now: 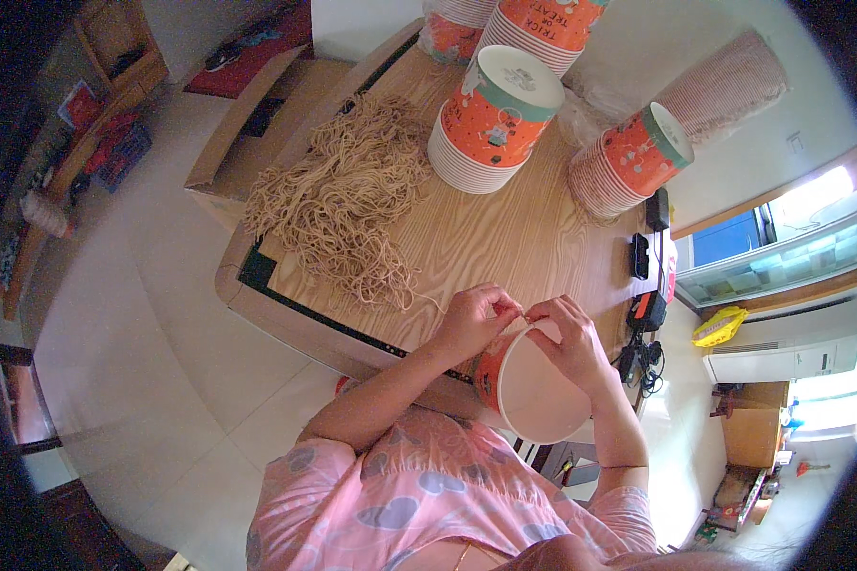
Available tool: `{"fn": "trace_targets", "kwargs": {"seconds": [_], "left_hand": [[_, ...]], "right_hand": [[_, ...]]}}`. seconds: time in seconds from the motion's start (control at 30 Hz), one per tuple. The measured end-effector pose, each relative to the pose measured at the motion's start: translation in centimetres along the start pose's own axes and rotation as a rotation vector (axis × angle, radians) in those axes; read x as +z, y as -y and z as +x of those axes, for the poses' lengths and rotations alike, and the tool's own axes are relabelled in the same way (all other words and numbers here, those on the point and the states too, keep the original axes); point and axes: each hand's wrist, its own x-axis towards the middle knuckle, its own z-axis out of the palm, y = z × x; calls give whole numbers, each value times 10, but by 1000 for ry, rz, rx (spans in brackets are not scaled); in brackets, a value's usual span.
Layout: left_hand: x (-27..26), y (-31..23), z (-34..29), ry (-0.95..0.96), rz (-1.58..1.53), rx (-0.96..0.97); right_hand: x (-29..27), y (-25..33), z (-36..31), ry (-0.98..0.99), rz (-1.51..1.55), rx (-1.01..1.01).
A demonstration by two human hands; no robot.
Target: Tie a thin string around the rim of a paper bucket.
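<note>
An orange paper bucket (548, 390) with a white inside lies tilted at the table's near edge, its mouth facing me. My left hand (479, 316) is closed in a pinch beside the rim, on a beige cord (430, 302) that trails from a tangled pile of cord (348, 200). At the same spot on the rim, my right hand (571, 341) is closed, thumb and fingers gripping the bucket's edge. The fingertips of both hands nearly meet there. Any hole or knot under them is too small to make out.
Stacks of orange and green paper buckets stand upside down on the wooden table (467, 243), one stack (495, 133) in the middle and another (633, 162) to the right. Bagged stacks (728, 81) stand behind. Black adapters and cables (646, 314) line the right edge. A cardboard box (229, 152) stands at left.
</note>
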Motion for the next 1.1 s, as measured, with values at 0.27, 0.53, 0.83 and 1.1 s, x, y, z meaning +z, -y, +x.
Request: {"fn": "trace_targets", "kwargs": {"seconds": [0.27,0.53,0.83,1.1], "left_hand": [[4,1,1,43,-41,-37],[4,-1,2,101,-146,-139],[5,3,0,159,-515,-224],[-8,10,-2,235,-446,-209]], "right_hand": [[0,-1,0,-8,-14,-28],[1,3,0,-56,28,8],[0,0,1,-27,9,-71],[-1,1,1,-15,12,-60]]}}
